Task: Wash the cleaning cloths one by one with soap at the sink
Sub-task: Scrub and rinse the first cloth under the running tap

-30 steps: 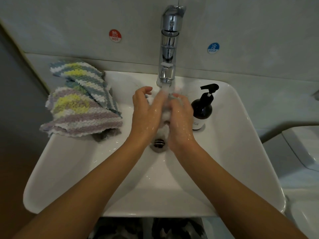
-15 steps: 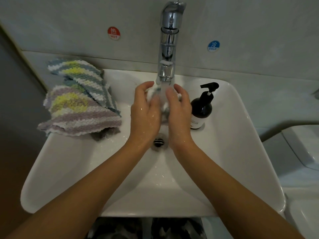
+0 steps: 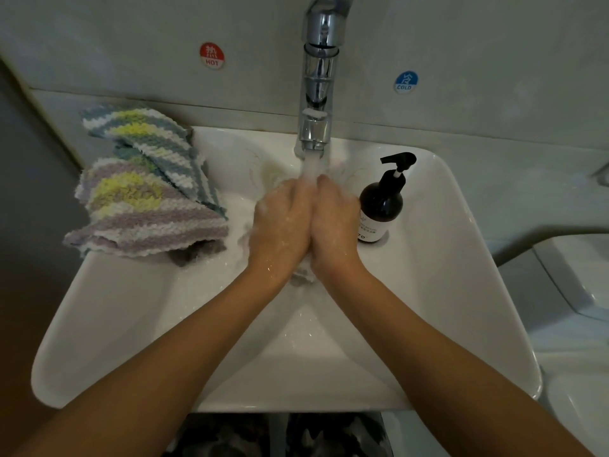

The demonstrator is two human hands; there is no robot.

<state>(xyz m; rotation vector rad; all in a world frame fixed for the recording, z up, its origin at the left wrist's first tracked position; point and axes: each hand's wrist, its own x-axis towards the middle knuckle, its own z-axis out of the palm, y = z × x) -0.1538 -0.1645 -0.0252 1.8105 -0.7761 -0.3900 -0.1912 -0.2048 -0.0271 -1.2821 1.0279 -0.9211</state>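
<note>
— What's in the sink [image 3: 445, 291]?
— Water running from the tap [image 3: 318, 94], a dark pump bottle [image 3: 382, 209] at the right, striped cloths [image 3: 141, 199] piled on its left rim.
— And the cloth being washed?
— A wet cloth [image 3: 301, 272] squeezed between left hand [image 3: 280, 225] and right hand [image 3: 336, 222], both clenched on it under the stream.

Dim, flat indoor light with a greenish-grey cast — no hard shadows. Glare streaks on the chrome faucet [image 3: 318, 94], soft sheen on the sink [image 3: 468, 291] along its right rim. Wide-angle bend curves the rim and wall line. Motion blur on the water stream [image 3: 312, 164]; left edge sinks into dark.
</note>
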